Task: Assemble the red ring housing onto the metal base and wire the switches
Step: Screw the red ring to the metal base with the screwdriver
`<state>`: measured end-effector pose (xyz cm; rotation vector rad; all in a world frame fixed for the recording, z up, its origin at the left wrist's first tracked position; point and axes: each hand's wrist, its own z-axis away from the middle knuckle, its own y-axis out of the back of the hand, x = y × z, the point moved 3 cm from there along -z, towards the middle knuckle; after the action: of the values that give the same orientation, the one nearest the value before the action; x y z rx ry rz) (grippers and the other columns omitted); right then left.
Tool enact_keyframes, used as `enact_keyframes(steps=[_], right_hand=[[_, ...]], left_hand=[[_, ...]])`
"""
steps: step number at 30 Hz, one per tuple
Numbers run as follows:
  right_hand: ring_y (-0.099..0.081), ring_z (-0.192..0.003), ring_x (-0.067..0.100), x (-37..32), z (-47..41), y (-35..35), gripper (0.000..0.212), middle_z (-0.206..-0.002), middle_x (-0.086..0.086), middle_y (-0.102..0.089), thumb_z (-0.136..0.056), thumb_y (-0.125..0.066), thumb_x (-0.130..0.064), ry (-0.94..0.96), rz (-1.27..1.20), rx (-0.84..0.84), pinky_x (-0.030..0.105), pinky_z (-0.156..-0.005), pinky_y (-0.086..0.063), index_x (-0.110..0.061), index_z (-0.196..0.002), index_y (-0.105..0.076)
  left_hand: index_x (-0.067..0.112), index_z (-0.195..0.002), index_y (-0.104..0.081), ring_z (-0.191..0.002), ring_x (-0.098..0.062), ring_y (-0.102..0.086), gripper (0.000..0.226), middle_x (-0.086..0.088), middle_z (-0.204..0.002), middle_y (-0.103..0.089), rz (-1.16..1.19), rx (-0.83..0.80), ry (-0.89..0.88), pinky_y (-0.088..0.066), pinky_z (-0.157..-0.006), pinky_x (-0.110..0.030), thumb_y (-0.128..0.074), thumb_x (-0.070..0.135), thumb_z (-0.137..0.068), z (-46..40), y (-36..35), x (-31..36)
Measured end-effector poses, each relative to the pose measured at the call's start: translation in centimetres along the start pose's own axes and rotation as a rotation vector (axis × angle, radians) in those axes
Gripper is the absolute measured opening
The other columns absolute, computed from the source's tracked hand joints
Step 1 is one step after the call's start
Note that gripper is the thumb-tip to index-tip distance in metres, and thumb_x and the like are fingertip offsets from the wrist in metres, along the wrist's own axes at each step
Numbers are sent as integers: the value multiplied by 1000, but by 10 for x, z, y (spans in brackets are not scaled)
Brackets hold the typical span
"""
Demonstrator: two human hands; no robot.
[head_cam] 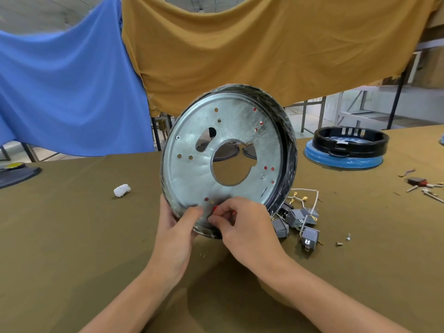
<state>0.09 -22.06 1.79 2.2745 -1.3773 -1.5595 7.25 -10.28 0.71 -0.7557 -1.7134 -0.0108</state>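
Head view: your left hand (176, 227) grips the lower rim of the metal base (204, 169), held on edge above the table (72, 236). Your right hand (242, 224) pinches a small item, too small to identify, against its face. The switches (296, 221) lie just right of it.

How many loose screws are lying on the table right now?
2: both screws lie on the table right of the grey switches, one nearer the person, one just beyond. More may hide behind the metal base.
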Motion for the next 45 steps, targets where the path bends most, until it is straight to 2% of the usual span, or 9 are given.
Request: enact_keyframes(steps=[6,10,16,20,25,29,33,39,45], right_hand=[[-56,-74,2,-5,2,1,4,-83,-16,-61,-88,-72,-28,101,75,-4,9,-68,-44,-24,-89,-74],[-51,-71,2,-11,1,5,7,-85,-12,-60,-90,-70,-23,230,133,-36,9,-71,-43,-19,-93,-75],[-51,-95,10,-16,2,17,23,-100,-3,-65,-96,-57,-14,384,235,-158,18,-85,-40,-12,-111,-74],[-51,-98,10,-15,5,27,30,-103,-4,-64,-94,-58,-26,438,231,-144,17,-87,-39,-14,-118,-71],[-54,-102,19,-14,5,18,43,-113,0,-60,-90,-67,-40,527,503,-237,38,-88,-48,-21,-129,-64],[-54,-98,18,-16,4,18,37,-108,0,-61,-92,-62,-40,542,463,-224,38,-83,-49,-22,-124,-68],[-52,-98,11,-16,4,20,37,-105,-5,-62,-97,-50,-43,462,272,-202,24,-86,-43,-21,-117,-73],[-55,-99,8,-13,-2,19,37,-105,-7,-62,-91,-64,-47,428,201,-276,28,-85,-48,-19,-113,-72],[-63,-85,25,-15,-5,15,16,-92,8,-66,-90,-64,-13,708,426,-161,41,-69,-55,-4,-99,-72]], left_hand=[[15,-137,-50,-100,-28,-71,64,-14,-120,-69,14,-6,30,-60,-71,-31,-70,2,-77,-1,0,0],[15,-138,-51,-99,-33,-69,50,-21,-124,-66,51,1,64,-59,-74,-41,-54,-2,-92,-3,3,-1],[15,-138,-52,-97,-31,-69,46,-19,-125,-66,68,32,87,-59,-65,-39,-53,1,-95,-8,10,1],[13,-138,-52,-92,-25,-72,45,-17,-124,-67,105,47,109,-60,-67,-34,-56,7,-93,-11,13,3],[12,-136,-53,-103,-33,-70,43,-18,-122,-68,134,29,142,-59,-71,-35,-60,12,-93,-11,16,1],[14,-136,-54,-108,-38,-68,55,-18,-123,-68,114,16,141,-59,-73,-37,-72,21,-84,-11,13,2],[15,-136,-52,-109,-39,-67,55,-18,-125,-67,86,-17,117,-60,-80,-46,-67,25,-84,-10,11,2],[19,-133,-53,-106,-38,-69,51,-15,-123,-68,47,-50,110,-60,-77,-44,-72,25,-85,-8,9,1],[27,-139,-50,-105,-25,-70,71,-10,-127,-67,19,-171,69,-59,-75,-42,-79,42,-77,-10,6,7]])
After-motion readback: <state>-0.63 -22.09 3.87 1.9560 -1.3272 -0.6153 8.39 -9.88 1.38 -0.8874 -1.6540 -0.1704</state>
